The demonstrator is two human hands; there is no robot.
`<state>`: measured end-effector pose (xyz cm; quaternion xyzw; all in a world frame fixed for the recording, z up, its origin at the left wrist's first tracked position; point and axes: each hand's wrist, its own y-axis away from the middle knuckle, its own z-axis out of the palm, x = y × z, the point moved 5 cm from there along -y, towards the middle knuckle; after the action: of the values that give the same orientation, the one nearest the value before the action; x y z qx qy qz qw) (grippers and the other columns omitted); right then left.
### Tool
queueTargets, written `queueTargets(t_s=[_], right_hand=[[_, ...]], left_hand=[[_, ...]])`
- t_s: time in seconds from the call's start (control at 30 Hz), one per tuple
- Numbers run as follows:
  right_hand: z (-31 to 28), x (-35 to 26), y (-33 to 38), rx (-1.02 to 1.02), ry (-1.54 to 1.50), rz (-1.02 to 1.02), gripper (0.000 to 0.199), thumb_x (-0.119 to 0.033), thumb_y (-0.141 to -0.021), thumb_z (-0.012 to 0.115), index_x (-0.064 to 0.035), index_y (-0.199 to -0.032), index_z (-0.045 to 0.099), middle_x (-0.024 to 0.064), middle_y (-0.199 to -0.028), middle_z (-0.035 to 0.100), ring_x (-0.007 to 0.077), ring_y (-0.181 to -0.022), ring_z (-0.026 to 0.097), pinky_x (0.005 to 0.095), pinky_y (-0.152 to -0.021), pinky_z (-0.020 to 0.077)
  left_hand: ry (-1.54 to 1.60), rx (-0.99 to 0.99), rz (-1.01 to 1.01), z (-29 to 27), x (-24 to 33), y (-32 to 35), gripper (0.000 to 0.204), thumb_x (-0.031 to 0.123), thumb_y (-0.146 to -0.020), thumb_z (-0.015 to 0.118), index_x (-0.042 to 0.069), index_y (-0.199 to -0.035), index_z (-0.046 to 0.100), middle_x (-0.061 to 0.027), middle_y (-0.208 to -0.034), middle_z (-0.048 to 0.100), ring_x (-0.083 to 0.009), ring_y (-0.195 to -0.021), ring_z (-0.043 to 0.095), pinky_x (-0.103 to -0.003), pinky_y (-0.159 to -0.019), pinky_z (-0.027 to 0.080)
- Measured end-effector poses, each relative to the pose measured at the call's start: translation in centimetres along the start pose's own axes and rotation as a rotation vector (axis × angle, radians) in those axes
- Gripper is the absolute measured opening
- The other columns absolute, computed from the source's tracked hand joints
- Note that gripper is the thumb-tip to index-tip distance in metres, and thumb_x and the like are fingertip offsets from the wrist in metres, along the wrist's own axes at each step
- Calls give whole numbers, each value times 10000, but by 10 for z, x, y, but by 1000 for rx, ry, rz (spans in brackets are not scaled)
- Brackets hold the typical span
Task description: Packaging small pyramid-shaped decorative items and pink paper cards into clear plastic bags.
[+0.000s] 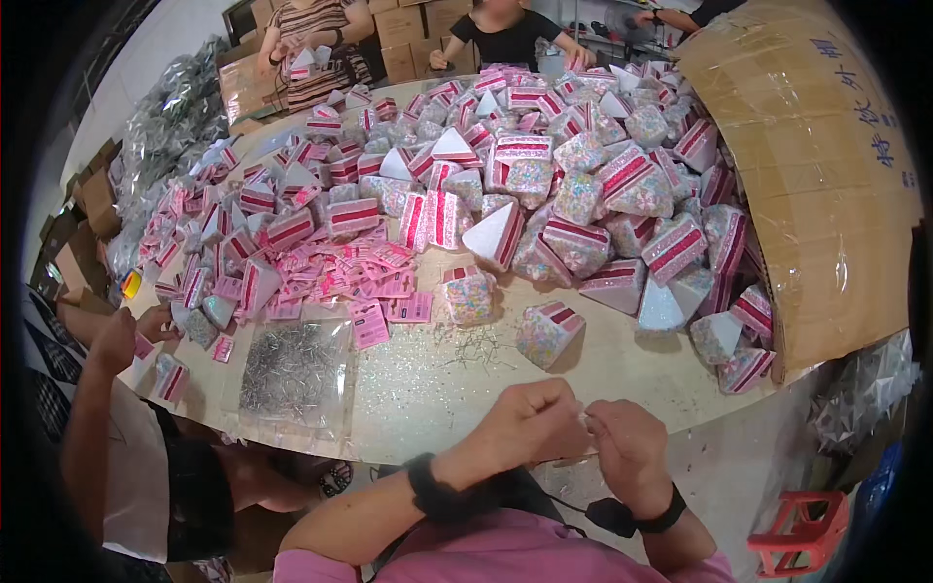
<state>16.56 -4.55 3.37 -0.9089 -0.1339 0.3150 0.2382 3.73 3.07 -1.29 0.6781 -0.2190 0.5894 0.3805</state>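
**Two hands pinch a small clear piece at the table edge**

Two hands meet just over the near rim of the table [544,408]. The left hand [520,423] is curled, fingers pressed together toward the thumb; the right hand [627,452] is curled the same way, its fingertips touching the left's. Between them sits a small clear piece [585,418], seemingly thin plastic, pinched from both sides. It is too small and too covered to tell its long axis or which way it points. Each wrist wears one dark band.

Just beyond the hands lie two wedge-shaped packs with pink striped bands, filled with pastel speckled bits: one pack [547,332] tipped on its side, the other pack [468,294] near it to the left. Behind them rises a heap of such packs [583,185], far too many to count. One clear bag of thin metal pins [294,374] lies flat to the left, loose pins scattered near it, with pink paper tags [374,282] in a spread pile above. One large cardboard box [816,175], wrapped in film, lies on its side at the right. One red stool [802,534] stands on the floor.

Other people work at the left side and far end.
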Motion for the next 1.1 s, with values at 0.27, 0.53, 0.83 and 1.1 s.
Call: queueTargets(t_s=[0.27, 0.53, 0.83, 1.1], right_hand=[[0, 28, 15, 68, -442, 524, 98, -2, -812, 585, 36, -885, 639, 102, -701, 632, 168, -645, 622, 278, -592, 484], [10, 56, 24, 174, -885, 806, 94, -29, -876, 568, 28, -918, 630, 73, -691, 633, 47, -485, 472, 182, -422, 352], [24, 78, 33, 184, -1238, 920, 97, -46, -886, 573, 34, -931, 602, 95, -678, 604, 62, -445, 436, 177, -394, 322], [33, 78, 32, 172, -1322, 927, 80, -48, -896, 562, 23, -914, 594, 78, -666, 586, 64, -454, 433, 177, -397, 325]], left_hand=[[-1074, 678, 285, -36, 37, -41, 498, 303, -734, 711, -46, -1044, 537, -195, -988, 548, -363, -907, 521, -449, -773, 429], [-1509, 579, 621, 23, 40, -29, 513, 275, -740, 645, -64, -1101, 511, -275, -1199, 471, -454, -1045, 484, -505, -844, 429], [-848, 281, 289, -19, 8, -59, 669, 427, -789, 656, -42, -1224, 461, -258, -1295, 435, -448, -1154, 436, -481, -973, 359], [-990, 293, 400, 8, 5, -33, 741, 478, -831, 593, -32, -1319, 370, -255, -1297, 437, -434, -1267, 345, -568, -1052, 196]])
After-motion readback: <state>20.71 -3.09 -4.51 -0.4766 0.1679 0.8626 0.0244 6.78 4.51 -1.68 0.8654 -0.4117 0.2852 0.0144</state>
